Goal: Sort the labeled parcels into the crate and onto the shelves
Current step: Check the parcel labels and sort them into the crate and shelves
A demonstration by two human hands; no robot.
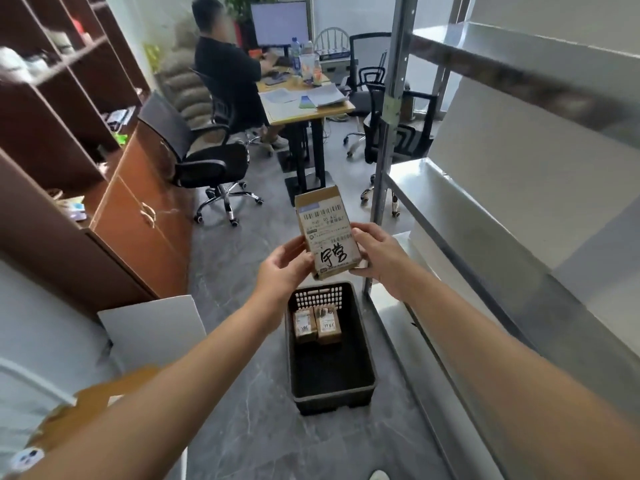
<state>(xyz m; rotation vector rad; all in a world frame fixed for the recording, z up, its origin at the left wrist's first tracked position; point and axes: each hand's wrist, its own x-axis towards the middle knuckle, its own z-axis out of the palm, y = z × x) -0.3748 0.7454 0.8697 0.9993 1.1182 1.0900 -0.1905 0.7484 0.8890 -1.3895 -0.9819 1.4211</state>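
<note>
Two hands hold a single parcel (pixel 325 233) upright at chest height, above the far end of the crate and well clear of it. The left hand (pixel 287 268) grips its lower left edge, fingers curled behind and thumb toward the front. The right hand (pixel 375 258) grips the lower right edge and corner in the same fashion. The parcel is a small flat cardboard box with the printed label and black handwriting facing the viewer.

Judged from that grip, it is light and stiff. The cardboard should give dry, sure purchase, and the contents cannot be assessed. The long side edges are the best hold, as they leave the label readable. One hand should suffice for placing it.

Room for movement, left to right:
- A brown cabinet (pixel 138 216) and a white board (pixel 156 323) leaning near it bound the left side of the aisle.
- The dark crate (pixel 332 403) sits on the floor directly below the hands. Two parcels (pixel 304 327) lie side by side at its far end, and the near part is open.
- A metal post (pixel 388 161) stands just right of the right hand and is a likely snag on any swing toward the shelves.
- The metal shelves (pixel 485 216) run along the right, with bare surface showing and hard front edges.
</note>
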